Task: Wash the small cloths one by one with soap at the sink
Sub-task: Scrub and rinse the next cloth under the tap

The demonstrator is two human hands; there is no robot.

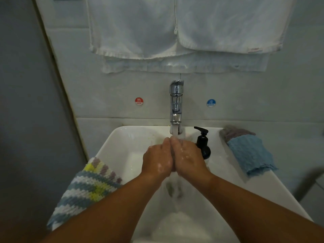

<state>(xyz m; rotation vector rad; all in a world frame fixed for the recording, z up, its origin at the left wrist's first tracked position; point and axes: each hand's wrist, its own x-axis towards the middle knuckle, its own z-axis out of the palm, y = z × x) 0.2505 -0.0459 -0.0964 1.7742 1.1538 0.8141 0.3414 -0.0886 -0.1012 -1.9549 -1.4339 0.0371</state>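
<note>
Head view: we see the left hand (157,159) and right hand (190,157) pressed palm to palm, fingers extended, wet under the running tap (176,102). We cannot tell whether anything lies between them. A striped cloth (87,188) lies on the left rim of the sink (122,137). A blue cloth (250,155) lies on the right rim, near the soap bottle (203,146).

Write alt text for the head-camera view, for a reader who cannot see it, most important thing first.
A soapy left hand and right hand press together under the running tap over a white sink. A black soap pump bottle stands beside them; a blue cloth lies on the right rim, a striped knitted cloth on the left. White towels hang above.
</note>
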